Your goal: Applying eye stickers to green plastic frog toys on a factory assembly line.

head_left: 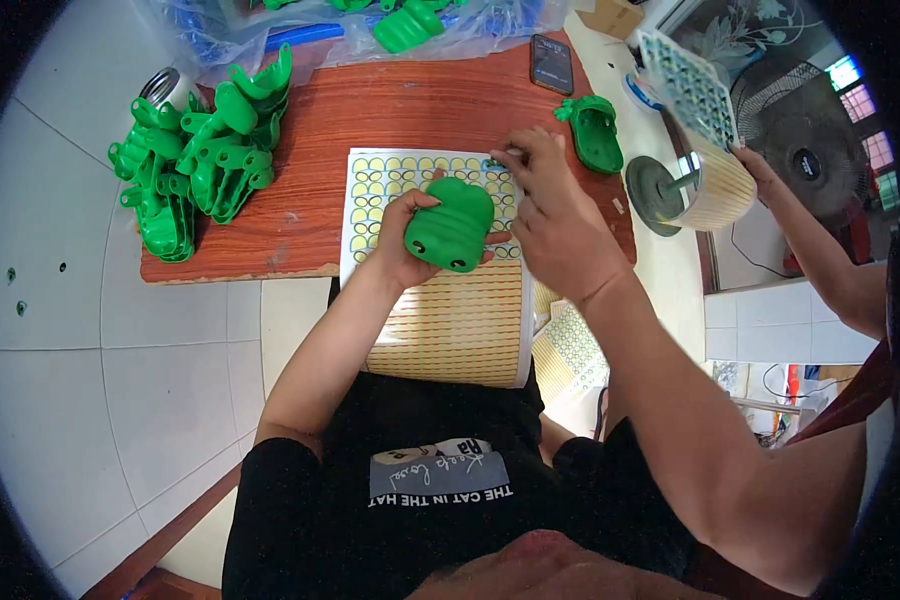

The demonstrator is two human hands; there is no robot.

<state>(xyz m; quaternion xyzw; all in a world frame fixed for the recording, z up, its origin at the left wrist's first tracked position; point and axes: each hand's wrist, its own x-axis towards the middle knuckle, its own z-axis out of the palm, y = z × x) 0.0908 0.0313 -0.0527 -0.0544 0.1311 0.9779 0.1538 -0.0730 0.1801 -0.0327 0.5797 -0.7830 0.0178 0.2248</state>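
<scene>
My left hand is closed round a green plastic toy shell, rounded and ridged, with two small dark eye-like spots near its lower end. Beneath it lies a sheet of stickers, with rows of round yellow eye shapes on the upper part and thin striped rows on the part bending over the table edge. To the right, my right hand is raised above the sheet's upper right corner, thumb and forefinger pinched together. A small dark bit shows at those fingertips, too small to name.
Stacked green shells stand at the left of the red-brown table, beside a can. A phone and another green shell lie at the right. Another person's hand holds a sticker sheet near a fan.
</scene>
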